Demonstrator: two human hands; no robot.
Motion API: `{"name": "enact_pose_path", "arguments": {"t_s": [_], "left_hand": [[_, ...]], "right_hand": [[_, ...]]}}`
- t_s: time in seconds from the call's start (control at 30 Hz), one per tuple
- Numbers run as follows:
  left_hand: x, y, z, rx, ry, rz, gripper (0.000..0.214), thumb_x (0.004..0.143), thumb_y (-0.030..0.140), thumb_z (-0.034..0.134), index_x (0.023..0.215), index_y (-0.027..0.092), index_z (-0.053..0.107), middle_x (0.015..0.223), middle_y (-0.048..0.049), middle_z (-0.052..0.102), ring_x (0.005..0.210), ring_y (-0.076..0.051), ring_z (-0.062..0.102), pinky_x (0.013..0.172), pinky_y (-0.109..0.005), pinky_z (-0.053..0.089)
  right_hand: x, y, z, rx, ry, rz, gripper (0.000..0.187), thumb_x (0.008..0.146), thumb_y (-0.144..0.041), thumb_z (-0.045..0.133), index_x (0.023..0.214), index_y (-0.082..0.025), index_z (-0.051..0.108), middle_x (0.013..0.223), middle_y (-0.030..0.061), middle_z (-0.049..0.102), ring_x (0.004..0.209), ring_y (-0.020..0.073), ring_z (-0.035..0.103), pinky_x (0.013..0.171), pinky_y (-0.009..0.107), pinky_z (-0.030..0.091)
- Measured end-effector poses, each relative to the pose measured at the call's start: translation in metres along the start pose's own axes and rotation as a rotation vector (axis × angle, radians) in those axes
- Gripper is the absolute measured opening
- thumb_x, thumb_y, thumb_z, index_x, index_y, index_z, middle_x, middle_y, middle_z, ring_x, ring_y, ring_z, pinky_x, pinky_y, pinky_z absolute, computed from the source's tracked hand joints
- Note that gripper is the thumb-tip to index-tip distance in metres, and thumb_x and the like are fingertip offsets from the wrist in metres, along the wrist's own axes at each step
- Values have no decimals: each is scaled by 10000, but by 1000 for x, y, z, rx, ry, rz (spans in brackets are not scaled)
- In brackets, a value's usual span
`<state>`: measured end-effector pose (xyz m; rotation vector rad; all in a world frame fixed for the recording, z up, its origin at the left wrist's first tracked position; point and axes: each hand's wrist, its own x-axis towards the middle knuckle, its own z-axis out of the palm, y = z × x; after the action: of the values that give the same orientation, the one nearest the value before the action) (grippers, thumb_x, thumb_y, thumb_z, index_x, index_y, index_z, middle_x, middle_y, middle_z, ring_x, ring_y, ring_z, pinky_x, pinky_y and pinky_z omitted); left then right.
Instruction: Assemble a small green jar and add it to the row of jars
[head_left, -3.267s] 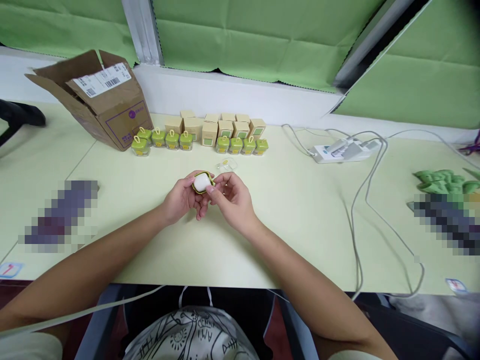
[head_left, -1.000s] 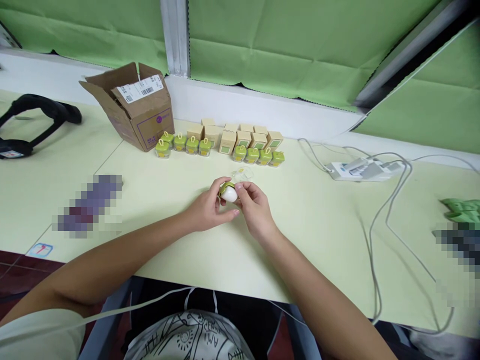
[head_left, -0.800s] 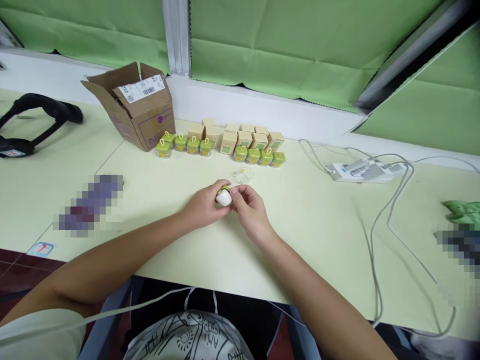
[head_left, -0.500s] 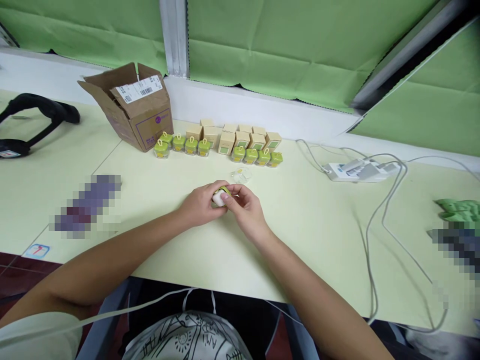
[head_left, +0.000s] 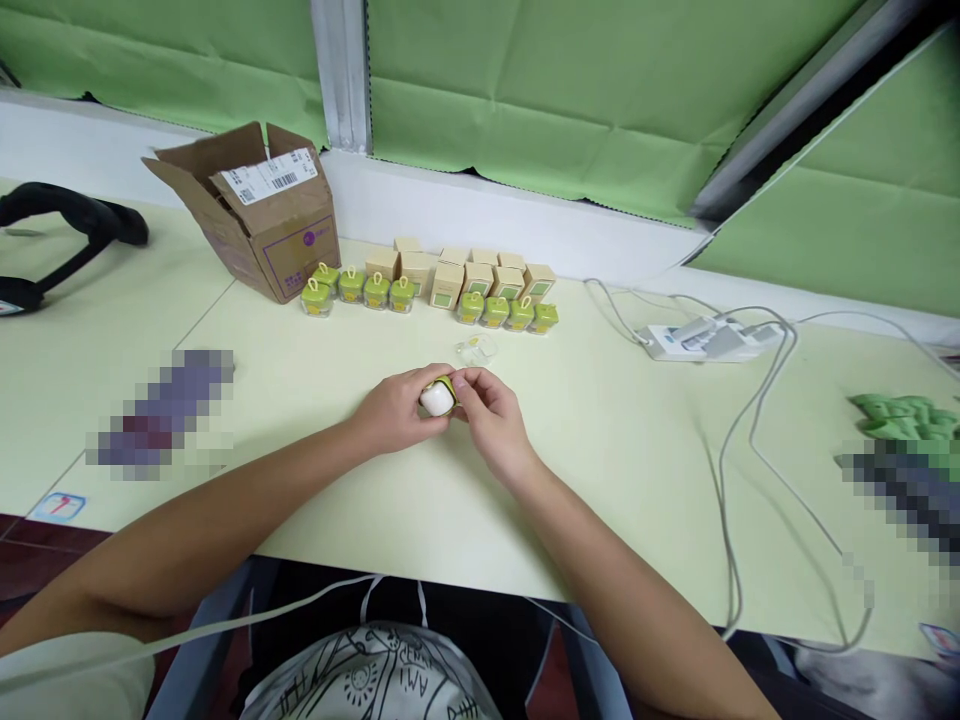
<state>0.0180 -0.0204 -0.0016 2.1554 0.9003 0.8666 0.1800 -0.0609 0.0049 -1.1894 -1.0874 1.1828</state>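
Observation:
Both of my hands meet over the middle of the pale green table (head_left: 622, 450). Between them is a small white, rounded piece with a green rim (head_left: 438, 397). My left hand (head_left: 394, 412) cups it from the left and my right hand (head_left: 487, 420) pinches its right edge with thumb and forefinger. A small clear plastic part (head_left: 475, 349) lies on the table just beyond my fingers.
Several green-lidded little containers (head_left: 352, 290) and tan boxes (head_left: 469, 275) stand in rows at the back. An open cardboard box (head_left: 251, 225) sits back left, a white power strip (head_left: 701, 340) with grey cables to the right, and a black strap (head_left: 64, 215) far left.
The white piece has turned in my fingers and dropped slightly toward the table. My hands stay together around it; the view shifted a little.

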Motion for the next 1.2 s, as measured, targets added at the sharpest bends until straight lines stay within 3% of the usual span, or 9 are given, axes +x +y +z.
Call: {"name": "enact_pose_path", "arguments": {"t_s": [0.07, 0.23, 0.43, 0.63, 0.77, 0.87, 1.07, 1.2], "left_hand": [[0, 0, 0, -7, -18, 5, 412, 800, 207, 657, 1208, 245, 614, 1105, -19, 727, 945, -204, 686, 836, -305, 507], [1, 0, -1, -11, -13, -13, 396, 800, 214, 646, 1195, 239, 624, 1090, -22, 730, 924, -203, 688, 811, -303, 502], [1, -1, -1, -7, -27, -14, 398, 788, 212, 653, 1184, 244, 630, 1080, -16, 735, 918, -200, 688, 813, -299, 499], [1, -2, -2, -16, -22, -30, 407, 796, 219, 638, 1203, 232, 627, 1083, -26, 736, 896, -197, 689, 778, -293, 496], [0, -3, 0, -7, -29, -50, 415, 782, 228, 659, 1196, 248, 633, 1077, -13, 739, 893, -196, 691, 786, -291, 498], [0, -3, 0, -1, -45, -50, 418, 773, 219, 656, 1189, 253, 632, 1067, -7, 739, 877, -193, 688, 763, -286, 492], [0, -4, -2, 8, -28, -45, 377, 805, 248, 642, 1180, 234, 615, 1035, -21, 740, 814, -182, 682, 721, -280, 478], [0, -7, 0, 37, -15, -75, 412, 810, 286, 667, 1211, 242, 585, 1003, -14, 741, 720, -164, 658, 671, -275, 461]], "right_hand": [[0, 0, -1, 32, 1, 29, 370, 837, -595, 688, 846, -229, 633, 841, -5, 625, 795, 160, 595, 726, 306, 542], [0, -2, 2, -9, -30, -1, 435, 690, -494, 860, 967, -238, 641, 991, 16, 666, 906, 179, 641, 833, 332, 553], [0, -3, -1, 83, -22, 62, 352, 838, -585, 665, 867, -236, 636, 897, 11, 652, 862, 181, 625, 758, 326, 564], [-1, -4, 3, -28, -26, 16, 483, 650, -471, 883, 985, -231, 631, 1019, 27, 675, 905, 178, 647, 836, 334, 561], [2, 0, -1, 44, -11, 66, 342, 773, -532, 750, 908, -233, 658, 911, 12, 675, 841, 173, 634, 768, 325, 562], [4, 1, -4, 122, -27, 111, 339, 811, -569, 691, 855, -235, 646, 866, 4, 665, 814, 172, 635, 731, 314, 558], [1, -1, 2, -4, -55, 47, 519, 619, -480, 914, 990, -237, 644, 1014, 22, 694, 888, 166, 660, 850, 327, 557], [2, 0, 1, 61, -42, 73, 462, 688, -501, 868, 993, -227, 656, 1009, 32, 707, 883, 168, 675, 839, 336, 563]]}}
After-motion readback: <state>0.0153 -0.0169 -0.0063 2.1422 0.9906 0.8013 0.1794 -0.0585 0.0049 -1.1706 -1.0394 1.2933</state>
